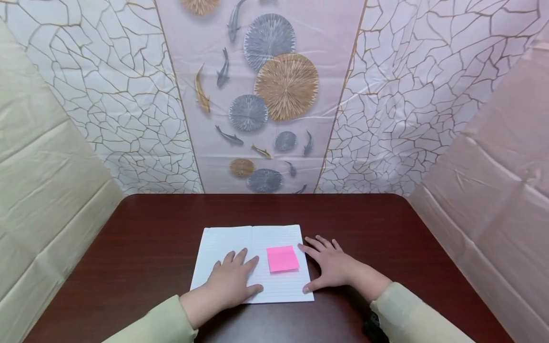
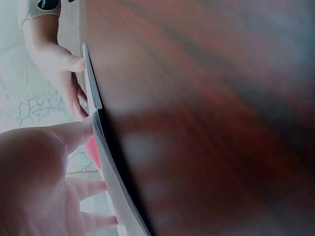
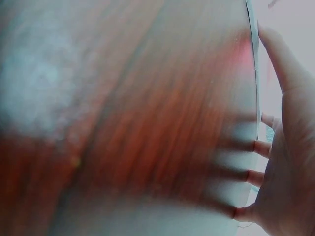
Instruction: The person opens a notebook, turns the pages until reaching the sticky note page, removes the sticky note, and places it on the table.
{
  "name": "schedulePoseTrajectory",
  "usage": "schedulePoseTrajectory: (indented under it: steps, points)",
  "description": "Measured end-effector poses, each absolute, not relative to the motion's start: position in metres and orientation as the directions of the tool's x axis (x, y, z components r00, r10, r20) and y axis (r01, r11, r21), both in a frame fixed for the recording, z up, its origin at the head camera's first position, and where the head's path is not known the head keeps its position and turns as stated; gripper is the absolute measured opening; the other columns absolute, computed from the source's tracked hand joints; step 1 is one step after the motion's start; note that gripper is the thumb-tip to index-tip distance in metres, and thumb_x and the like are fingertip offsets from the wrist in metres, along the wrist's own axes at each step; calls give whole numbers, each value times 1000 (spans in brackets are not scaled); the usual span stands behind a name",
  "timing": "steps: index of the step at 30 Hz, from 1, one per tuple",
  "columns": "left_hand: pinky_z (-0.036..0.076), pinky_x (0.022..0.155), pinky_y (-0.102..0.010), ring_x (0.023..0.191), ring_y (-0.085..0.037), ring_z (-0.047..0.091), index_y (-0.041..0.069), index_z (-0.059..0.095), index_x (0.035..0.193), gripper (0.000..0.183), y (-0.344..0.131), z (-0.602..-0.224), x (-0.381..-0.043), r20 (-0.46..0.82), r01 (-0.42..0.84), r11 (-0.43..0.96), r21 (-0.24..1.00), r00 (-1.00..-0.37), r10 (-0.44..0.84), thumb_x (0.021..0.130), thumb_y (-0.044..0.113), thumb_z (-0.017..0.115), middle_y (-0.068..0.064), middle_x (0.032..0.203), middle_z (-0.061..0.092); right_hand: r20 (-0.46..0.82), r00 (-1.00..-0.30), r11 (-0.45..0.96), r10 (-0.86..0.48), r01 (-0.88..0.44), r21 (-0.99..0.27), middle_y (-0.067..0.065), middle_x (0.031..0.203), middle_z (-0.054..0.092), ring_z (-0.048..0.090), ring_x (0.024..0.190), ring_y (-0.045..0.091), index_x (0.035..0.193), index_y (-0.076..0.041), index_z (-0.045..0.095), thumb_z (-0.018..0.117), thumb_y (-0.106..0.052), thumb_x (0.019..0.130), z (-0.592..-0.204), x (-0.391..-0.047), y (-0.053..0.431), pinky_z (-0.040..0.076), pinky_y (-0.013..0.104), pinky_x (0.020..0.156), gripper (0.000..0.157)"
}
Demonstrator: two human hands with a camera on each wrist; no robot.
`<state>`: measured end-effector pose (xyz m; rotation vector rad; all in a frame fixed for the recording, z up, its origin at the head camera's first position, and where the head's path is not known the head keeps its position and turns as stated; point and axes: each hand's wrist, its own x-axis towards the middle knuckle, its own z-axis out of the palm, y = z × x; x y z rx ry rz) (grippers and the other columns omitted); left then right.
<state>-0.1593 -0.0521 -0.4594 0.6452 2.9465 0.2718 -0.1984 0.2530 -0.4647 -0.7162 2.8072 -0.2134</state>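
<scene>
An open lined notebook [image 1: 223, 243] lies on the table, and a pink sticky note [image 1: 283, 259] sits on its right page. My left hand [image 1: 231, 281] rests on the left page with fingers spread, the thumb reaching over the lower middle. In the left wrist view, the left hand [image 2: 39, 172] touches the page top beside the notebook's edge [image 2: 115, 172]. My right hand [image 1: 332, 267] is at the notebook's right edge, thumb and forefinger touching that edge. Seen from the right wrist, the right hand [image 3: 290, 142] has its fingers spread, several tips on the tabletop.
A dark reddish-brown table [image 1: 163, 238] carries the notebook. Behind it hangs a patterned curtain [image 1: 266, 95] with fish and round shapes. Beige cloth walls [image 1: 484, 190] stand at both sides. A dark band [image 1: 373, 326] shows at the right sleeve.
</scene>
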Motion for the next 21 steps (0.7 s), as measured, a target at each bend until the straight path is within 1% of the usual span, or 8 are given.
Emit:
schedulePoseTrajectory:
  steps: [6, 12, 18, 21]
  points:
    - [33, 101, -70, 138, -46, 35, 21, 48, 148, 74, -52, -459, -161, -134, 380, 901, 210, -902, 411, 88, 61, 62, -20, 154, 37, -195, -856, 875, -479, -448, -184, 5, 162, 24, 16, 149, 37, 157, -28, 28, 60, -91, 60, -467, -200, 252, 16, 70, 111, 120]
    - [27, 104, -72, 142, -46, 30, 20, 46, 149, 74, -53, -459, -160, -154, 374, 897, 236, -897, 415, 89, 60, 61, -21, 155, 34, -196, -858, 877, -475, -443, -186, 4, 162, 23, 16, 149, 37, 157, -29, 28, 60, -92, 60, -470, -201, 252, 16, 70, 111, 120]
    - [27, 104, -73, 143, -45, 27, 20, 45, 150, 74, -52, -459, -161, -175, 367, 897, 246, -893, 414, 90, 60, 60, -21, 157, 31, -170, -856, 866, -488, -450, -219, 7, 162, 24, 16, 148, 39, 157, -26, 30, 63, -88, 62, -468, -199, 254, 15, 71, 110, 118]
    - [27, 104, -73, 143, -45, 27, 20, 45, 150, 74, -52, -458, -162, -179, 365, 899, 243, -894, 411, 90, 60, 61, -21, 157, 31, -158, -850, 857, -503, -467, -217, 8, 162, 24, 17, 148, 40, 157, -25, 31, 62, -88, 64, -467, -199, 256, 16, 72, 109, 116]
